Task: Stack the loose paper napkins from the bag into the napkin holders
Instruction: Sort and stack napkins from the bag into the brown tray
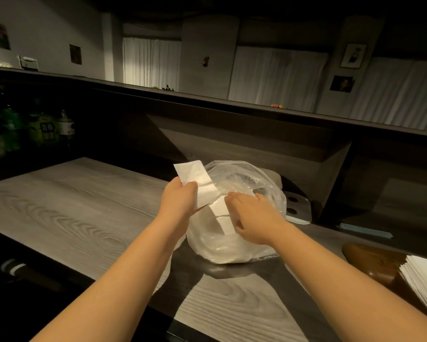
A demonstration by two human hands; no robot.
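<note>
Grey wood-grain counter (67,218): ran across the room under a dark raised ledge (232,104).
Clear plastic bag (244,183): stood on the counter, bulging with white napkins, mouth open at the top.
Napkin holder (372,265): brown wood, at the right edge of the counter, with a stack of napkins (424,285) leaning in it.
Bottles (34,127): several, in shadow at far left.
Left hand (182,201): fingers curled round a folded white napkin (195,178), held just above the bag's left side.
Right hand (251,218): at the bag's mouth, fingers together and pinching a second napkin (222,218) that lay against the bag's front.
</note>
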